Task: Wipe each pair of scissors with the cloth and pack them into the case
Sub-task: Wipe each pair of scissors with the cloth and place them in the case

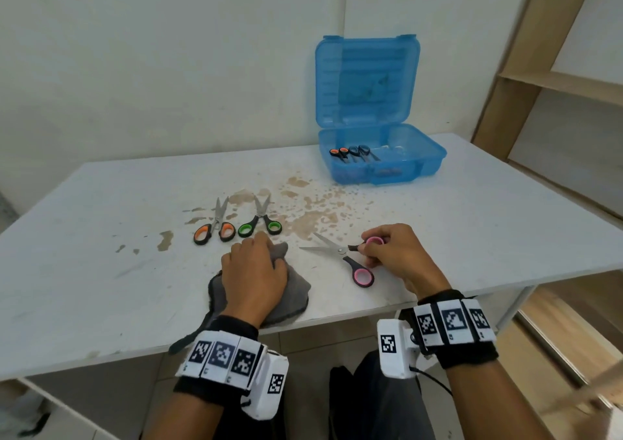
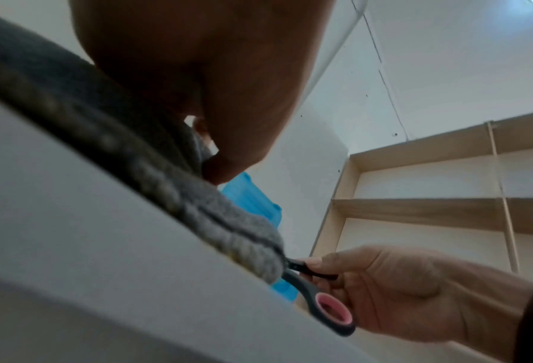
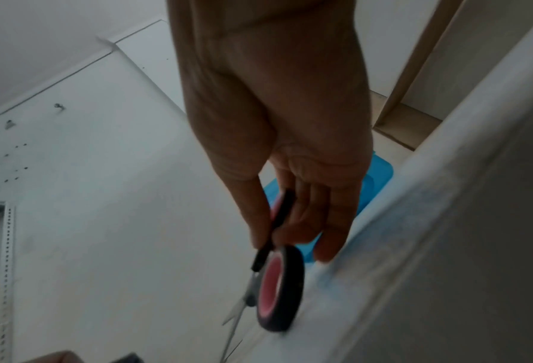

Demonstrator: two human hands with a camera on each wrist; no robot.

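Pink scissors (image 1: 350, 257) between right fingers (image 1: 372, 249)

Your table (image 1: 472, 210): white, brown stains mid-top | far right: open blue case (image 1: 381, 166) | middle: orange scissors (image 1: 215, 227), green scissors (image 1: 261, 222) side by side | near edge: grey cloth (image 1: 293, 291), pink scissors (image 1: 347, 257) spread open

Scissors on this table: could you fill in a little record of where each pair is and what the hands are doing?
in case: two pairs, in the open blue case
on table: orange pair; green pair
held: pink pair, blades open
right hand: pinches one pink handle
left hand: rests on grey cloth
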